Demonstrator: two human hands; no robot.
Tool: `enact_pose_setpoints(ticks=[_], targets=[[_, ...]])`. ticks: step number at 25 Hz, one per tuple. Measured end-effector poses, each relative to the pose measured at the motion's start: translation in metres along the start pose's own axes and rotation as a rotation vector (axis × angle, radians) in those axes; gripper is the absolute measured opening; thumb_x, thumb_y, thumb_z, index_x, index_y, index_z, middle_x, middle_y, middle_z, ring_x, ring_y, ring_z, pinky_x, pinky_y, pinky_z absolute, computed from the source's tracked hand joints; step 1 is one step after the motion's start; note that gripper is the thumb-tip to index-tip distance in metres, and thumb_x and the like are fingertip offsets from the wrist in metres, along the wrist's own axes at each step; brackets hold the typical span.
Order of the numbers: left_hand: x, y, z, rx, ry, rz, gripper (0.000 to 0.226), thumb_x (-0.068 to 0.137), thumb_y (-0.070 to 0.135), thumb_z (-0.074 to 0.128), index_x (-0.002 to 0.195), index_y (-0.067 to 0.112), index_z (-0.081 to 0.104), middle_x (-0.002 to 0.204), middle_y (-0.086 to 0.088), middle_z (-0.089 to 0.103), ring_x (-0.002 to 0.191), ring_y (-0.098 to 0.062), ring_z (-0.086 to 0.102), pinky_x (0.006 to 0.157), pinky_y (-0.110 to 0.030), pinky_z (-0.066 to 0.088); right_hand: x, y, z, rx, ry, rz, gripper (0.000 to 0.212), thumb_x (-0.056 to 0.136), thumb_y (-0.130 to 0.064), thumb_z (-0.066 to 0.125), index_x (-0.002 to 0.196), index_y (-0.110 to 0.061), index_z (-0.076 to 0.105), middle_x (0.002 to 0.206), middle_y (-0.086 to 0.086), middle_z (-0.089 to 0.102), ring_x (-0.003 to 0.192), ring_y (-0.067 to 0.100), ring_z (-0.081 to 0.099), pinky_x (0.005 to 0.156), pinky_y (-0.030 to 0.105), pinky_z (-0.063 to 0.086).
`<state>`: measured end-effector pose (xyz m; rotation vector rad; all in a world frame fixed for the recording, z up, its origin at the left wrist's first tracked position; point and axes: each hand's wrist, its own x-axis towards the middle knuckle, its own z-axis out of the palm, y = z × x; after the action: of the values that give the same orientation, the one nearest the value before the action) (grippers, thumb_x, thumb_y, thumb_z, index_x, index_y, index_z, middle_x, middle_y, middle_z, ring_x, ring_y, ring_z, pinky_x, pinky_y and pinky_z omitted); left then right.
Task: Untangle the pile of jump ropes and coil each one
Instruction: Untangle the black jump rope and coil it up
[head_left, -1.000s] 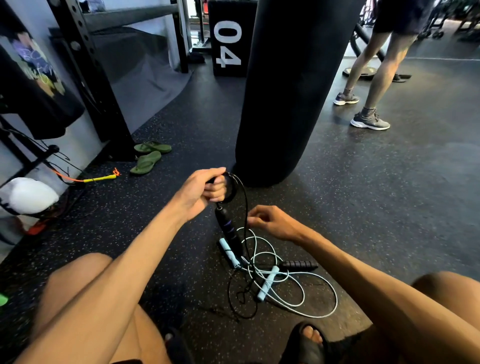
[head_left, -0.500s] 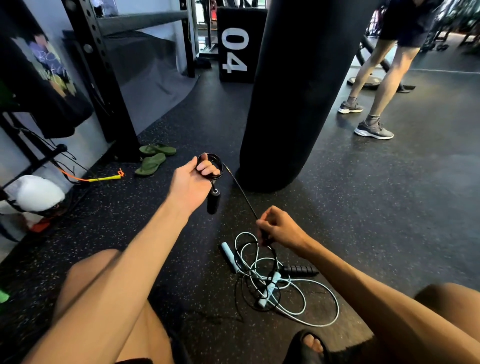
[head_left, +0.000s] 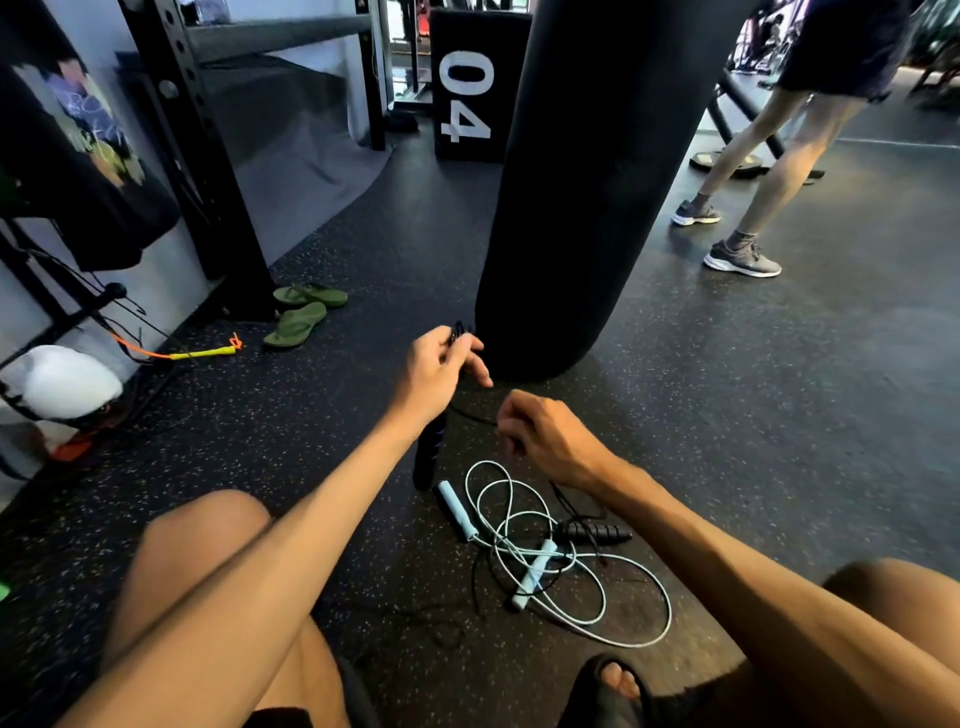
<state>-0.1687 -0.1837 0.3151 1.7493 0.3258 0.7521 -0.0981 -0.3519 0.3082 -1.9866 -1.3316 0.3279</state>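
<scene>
My left hand (head_left: 439, 371) holds a small coil of the black jump rope (head_left: 470, 413) above the floor; one black-and-purple handle (head_left: 430, 452) hangs below it. My right hand (head_left: 545, 436) pinches the black cord a short way from the left hand. The cord runs down from the right hand to the second black ribbed handle (head_left: 592, 532) on the floor. A light-blue jump rope (head_left: 597, 587) lies in loose loops beneath my hands, its two pale handles (head_left: 457, 509) (head_left: 532, 579) crossed by black cord.
A black punching bag (head_left: 582, 208) hangs just beyond my hands. Green flip-flops (head_left: 301, 317) and a yellow-orange rope handle (head_left: 202, 353) lie at left by a black rack (head_left: 208, 182). Another person's legs (head_left: 753, 182) stand at the back right. My knees and sandalled foot (head_left: 613, 686) frame the ropes.
My left hand has turned and moved right toward the bag, with the hanging handle swinging lower. My right hand rose from the pile, drawing the black cord up closer to the left hand.
</scene>
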Motion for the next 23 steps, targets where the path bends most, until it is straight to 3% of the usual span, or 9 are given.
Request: enact_pose_setpoints(ticks=[5,9,11,13,15,17,20,23], targets=[[-0.012,0.003,0.004,0.432,-0.267,-0.02,0.023,0.098,0.016,0.05,0.082,0.009,0.064,0.061,-0.005,0.07,0.052,0.0,0.06,0.061,-0.021,0.045,0.003,-0.004,-0.027,0.007,0.113,-0.042,0.02,0.098,-0.006,0.049,0.08,-0.013,0.054,0.063,0.005,0.062,0.051,0.01,0.054,0.055,0.024,0.046],[-0.011,0.012,0.007,0.348,-0.464,-0.184,0.045,0.102,0.034,0.044,0.064,0.012,0.057,0.043,0.011,0.046,0.04,-0.002,0.039,0.049,-0.02,0.034,0.006,0.003,-0.043,-0.108,0.107,-0.072,0.017,0.098,-0.011,0.052,0.082,-0.015,0.054,0.061,-0.007,0.058,0.052,0.007,0.056,0.055,0.018,0.044],[-0.013,0.016,0.005,0.287,-0.516,-0.241,0.049,0.098,0.042,0.05,0.056,0.017,0.047,0.046,0.007,0.037,0.041,-0.008,0.033,0.045,-0.018,0.03,0.005,0.012,-0.047,-0.151,0.056,-0.051,0.016,0.097,-0.016,0.057,0.082,-0.018,0.053,0.061,-0.007,0.06,0.052,0.003,0.056,0.056,0.019,0.045],[-0.016,0.015,0.003,0.092,-0.532,-0.323,0.05,0.096,0.037,0.058,0.053,0.021,0.038,0.049,0.003,0.027,0.043,-0.012,0.025,0.045,-0.021,0.025,0.003,0.019,-0.048,-0.17,-0.031,0.0,0.01,0.094,-0.015,0.061,0.086,-0.017,0.056,0.069,-0.002,0.068,0.058,0.009,0.06,0.059,0.022,0.048],[-0.015,0.014,0.001,-0.08,-0.478,-0.401,0.05,0.097,0.031,0.057,0.054,0.023,0.032,0.049,0.005,0.021,0.042,-0.011,0.019,0.044,-0.023,0.021,-0.001,0.026,-0.045,-0.22,-0.096,0.033,0.009,0.091,-0.009,0.062,0.089,-0.017,0.06,0.081,0.002,0.073,0.068,0.014,0.066,0.066,0.027,0.052],[-0.011,0.014,-0.001,-0.209,-0.34,-0.466,0.048,0.099,0.028,0.053,0.058,0.023,0.029,0.045,0.007,0.018,0.038,-0.01,0.017,0.043,-0.024,0.018,-0.005,0.034,-0.044,-0.194,-0.109,0.113,0.016,0.094,-0.004,0.055,0.086,-0.017,0.06,0.084,0.006,0.074,0.068,0.017,0.071,0.059,0.029,0.055],[-0.001,0.01,-0.019,-0.357,-0.067,-0.521,0.047,0.099,0.025,0.052,0.06,0.023,0.026,0.041,0.009,0.016,0.034,-0.008,0.015,0.041,-0.021,0.016,-0.01,0.044,-0.054,-0.017,-0.019,0.19,0.018,0.1,-0.006,0.049,0.087,-0.007,0.063,0.074,0.005,0.073,0.049,0.013,0.066,0.043,0.023,0.046],[0.003,-0.001,-0.037,-0.323,0.098,-0.565,0.046,0.098,0.023,0.054,0.061,0.023,0.026,0.041,0.009,0.016,0.034,-0.009,0.015,0.042,-0.023,0.016,-0.012,0.04,-0.068,0.167,0.073,0.156,0.018,0.1,-0.013,0.054,0.092,-0.002,0.065,0.056,-0.011,0.063,0.046,0.002,0.053,0.046,0.015,0.04]])
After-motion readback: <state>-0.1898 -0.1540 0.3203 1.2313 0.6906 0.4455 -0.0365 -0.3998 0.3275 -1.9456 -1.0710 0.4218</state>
